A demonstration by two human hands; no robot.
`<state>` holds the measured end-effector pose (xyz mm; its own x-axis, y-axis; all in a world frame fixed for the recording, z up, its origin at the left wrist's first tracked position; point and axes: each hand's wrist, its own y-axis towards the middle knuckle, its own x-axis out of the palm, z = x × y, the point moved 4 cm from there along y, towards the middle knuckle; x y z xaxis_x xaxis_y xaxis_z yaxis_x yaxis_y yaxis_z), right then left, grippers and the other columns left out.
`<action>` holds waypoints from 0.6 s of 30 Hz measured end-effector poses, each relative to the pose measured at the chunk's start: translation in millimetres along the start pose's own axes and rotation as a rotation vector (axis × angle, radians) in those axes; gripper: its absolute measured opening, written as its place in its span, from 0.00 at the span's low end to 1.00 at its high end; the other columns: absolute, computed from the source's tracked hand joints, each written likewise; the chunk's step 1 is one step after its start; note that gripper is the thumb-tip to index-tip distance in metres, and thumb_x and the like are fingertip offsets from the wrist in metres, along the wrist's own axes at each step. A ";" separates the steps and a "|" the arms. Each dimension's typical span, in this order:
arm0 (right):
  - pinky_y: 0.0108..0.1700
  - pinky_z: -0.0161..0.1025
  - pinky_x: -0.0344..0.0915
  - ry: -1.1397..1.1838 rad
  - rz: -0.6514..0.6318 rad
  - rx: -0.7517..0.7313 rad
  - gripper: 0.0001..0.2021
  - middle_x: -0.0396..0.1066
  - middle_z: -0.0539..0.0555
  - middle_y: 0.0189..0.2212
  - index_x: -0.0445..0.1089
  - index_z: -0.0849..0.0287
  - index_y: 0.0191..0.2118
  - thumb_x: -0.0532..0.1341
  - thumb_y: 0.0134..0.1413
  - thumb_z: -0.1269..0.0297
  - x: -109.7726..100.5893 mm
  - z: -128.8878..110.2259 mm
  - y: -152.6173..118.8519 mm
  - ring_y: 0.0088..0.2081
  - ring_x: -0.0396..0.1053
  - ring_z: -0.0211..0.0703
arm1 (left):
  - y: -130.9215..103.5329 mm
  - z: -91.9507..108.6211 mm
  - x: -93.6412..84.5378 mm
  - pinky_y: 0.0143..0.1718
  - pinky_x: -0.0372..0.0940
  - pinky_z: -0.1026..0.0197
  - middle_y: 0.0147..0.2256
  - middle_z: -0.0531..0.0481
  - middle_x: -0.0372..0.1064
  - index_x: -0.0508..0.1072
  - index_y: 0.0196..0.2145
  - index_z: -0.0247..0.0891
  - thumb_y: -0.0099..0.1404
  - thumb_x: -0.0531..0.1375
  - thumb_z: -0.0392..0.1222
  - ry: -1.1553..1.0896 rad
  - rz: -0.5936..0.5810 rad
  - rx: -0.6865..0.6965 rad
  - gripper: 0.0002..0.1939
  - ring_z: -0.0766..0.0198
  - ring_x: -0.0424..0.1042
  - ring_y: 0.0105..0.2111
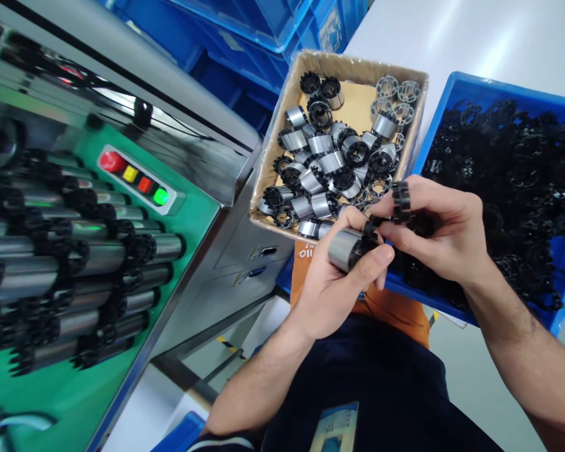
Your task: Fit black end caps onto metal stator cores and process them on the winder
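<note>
My left hand grips a short metal cylinder with a black toothed plastic end. My right hand touches that end with its fingertips and holds black toothed plastic rings; one ring sits on a finger. Both hands meet in front of a cardboard box filled with several metal cylinders fitted with black rings. To the right stands a blue bin heaped with loose black plastic rings.
At left a green machine bed carries rows of assembled cylinders lying on their sides. A button panel has red, yellow and green buttons. Blue crates are stacked behind. A white tabletop lies at upper right.
</note>
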<state>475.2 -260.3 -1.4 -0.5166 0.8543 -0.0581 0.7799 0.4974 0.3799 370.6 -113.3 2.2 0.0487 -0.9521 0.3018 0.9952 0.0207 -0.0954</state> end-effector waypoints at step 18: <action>0.29 0.39 0.82 0.040 0.084 0.163 0.07 0.83 0.51 0.37 0.91 0.48 0.49 0.73 0.73 0.66 16.1 -3.7 -10.8 0.29 0.81 0.41 | 10.6 3.0 6.0 0.30 0.74 0.56 0.46 0.52 0.83 0.72 0.64 0.54 0.85 0.63 0.62 -0.136 0.119 0.042 0.18 0.62 0.76 0.27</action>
<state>457.1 -252.5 -2.9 -0.4582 0.8888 0.0050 0.8661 0.4452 0.2274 381.7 -117.9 5.9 0.1747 -0.8920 0.4168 0.9842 0.1464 -0.0992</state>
